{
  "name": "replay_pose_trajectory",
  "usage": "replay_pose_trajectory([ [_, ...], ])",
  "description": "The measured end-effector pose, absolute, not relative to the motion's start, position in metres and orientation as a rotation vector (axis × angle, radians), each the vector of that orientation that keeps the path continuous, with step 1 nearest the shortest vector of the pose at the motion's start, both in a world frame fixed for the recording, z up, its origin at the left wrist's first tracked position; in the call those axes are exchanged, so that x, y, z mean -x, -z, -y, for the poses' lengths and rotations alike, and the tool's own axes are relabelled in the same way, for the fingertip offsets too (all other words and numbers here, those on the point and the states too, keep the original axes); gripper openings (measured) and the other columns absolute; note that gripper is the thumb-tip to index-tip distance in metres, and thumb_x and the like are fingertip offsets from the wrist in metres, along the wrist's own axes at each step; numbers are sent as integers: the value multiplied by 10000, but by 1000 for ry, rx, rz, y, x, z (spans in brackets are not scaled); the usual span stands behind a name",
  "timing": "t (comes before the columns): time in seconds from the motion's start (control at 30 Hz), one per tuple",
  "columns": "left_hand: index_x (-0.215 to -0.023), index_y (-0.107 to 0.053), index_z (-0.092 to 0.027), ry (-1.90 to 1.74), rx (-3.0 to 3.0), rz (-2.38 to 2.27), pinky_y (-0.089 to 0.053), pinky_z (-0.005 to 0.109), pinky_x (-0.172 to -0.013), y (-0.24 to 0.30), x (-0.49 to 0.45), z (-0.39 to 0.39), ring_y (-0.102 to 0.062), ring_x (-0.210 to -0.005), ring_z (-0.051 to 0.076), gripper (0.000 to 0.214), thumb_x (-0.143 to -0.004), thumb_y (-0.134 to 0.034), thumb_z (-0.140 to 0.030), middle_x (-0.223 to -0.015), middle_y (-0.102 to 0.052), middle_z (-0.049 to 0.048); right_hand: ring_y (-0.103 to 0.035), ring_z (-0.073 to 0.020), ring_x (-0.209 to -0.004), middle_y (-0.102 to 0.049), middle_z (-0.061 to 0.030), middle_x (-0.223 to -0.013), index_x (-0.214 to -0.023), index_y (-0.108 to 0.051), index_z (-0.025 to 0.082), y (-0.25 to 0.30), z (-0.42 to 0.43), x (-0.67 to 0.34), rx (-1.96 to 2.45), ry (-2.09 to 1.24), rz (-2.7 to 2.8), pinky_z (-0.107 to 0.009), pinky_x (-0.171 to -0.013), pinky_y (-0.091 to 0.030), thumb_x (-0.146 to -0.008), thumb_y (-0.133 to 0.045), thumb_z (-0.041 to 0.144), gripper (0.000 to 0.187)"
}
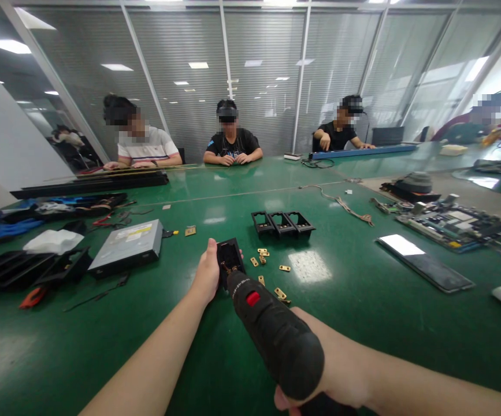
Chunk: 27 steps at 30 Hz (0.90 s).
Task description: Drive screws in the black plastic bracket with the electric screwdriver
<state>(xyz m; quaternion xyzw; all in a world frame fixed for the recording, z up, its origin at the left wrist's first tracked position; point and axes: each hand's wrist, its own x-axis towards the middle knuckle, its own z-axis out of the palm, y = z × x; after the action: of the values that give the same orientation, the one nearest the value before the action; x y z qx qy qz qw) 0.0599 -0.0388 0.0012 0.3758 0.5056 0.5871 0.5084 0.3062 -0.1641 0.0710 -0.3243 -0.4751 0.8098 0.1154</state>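
Observation:
My left hand [207,271] grips a small black plastic housing [232,248], tilted with its open side toward me. In my right hand [319,352] is a black cordless drill [271,329] with a red switch on top. Its tip reaches into the housing, where a bit of brass-coloured metal shows; the exact contact point is hidden by the chuck. Several small brass plates [284,268] with holes lie on the green table just right of the housing. Beyond them stand three joined black frames [281,224] with small brass pieces inside.
A silver disc drive [127,245] and black trays [29,268] lie to the left. On the right are a phone [423,263], circuit boards [453,219] and a cord [349,209]. Several people sit across the green table [215,196], one beside a long blue bar [363,151].

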Motion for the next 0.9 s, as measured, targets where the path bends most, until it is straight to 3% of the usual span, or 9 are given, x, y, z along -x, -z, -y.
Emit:
replay_pose_trajectory([
  [0.23,-1092,-783,-156,-1451,-903,-1205,-682,437,-790,-4,-64,39,-852,-956,373,851,-916,-554,-957,-957,-865,177,-678,-126,-562,-729,0,-695,-773,-712,125,-74,164,-302,912,-2407,1358,-182,-468,-543,-407,-1103,281,559],
  [0.33,-1073,-786,-168,-1454,-891,-1204,-677,440,-795,-5,-64,39,-849,-995,388,822,-922,-557,-943,-949,-860,179,-691,-123,-555,-749,2,-705,-795,-718,129,-74,163,-303,895,-2432,1325,-172,-469,-567,-395,-1108,257,574],
  [0.5,-1065,-788,-178,-1442,-893,-1211,-671,416,-758,-5,-64,39,-853,-984,374,773,-969,-530,-900,-970,-863,175,-679,-115,-543,-727,-4,-671,-648,-677,130,-73,164,-303,862,-2402,1343,-160,-446,-543,-404,-1102,279,513],
  [0.9,-1096,-804,-170,-1432,-884,-1221,-683,444,-790,-5,-63,40,-855,-980,377,783,-990,-507,-887,-998,-869,185,-682,-116,-548,-723,-11,-667,-670,-697,126,-71,163,-304,864,-2378,1410,-163,-474,-540,-419,-1114,357,538],
])
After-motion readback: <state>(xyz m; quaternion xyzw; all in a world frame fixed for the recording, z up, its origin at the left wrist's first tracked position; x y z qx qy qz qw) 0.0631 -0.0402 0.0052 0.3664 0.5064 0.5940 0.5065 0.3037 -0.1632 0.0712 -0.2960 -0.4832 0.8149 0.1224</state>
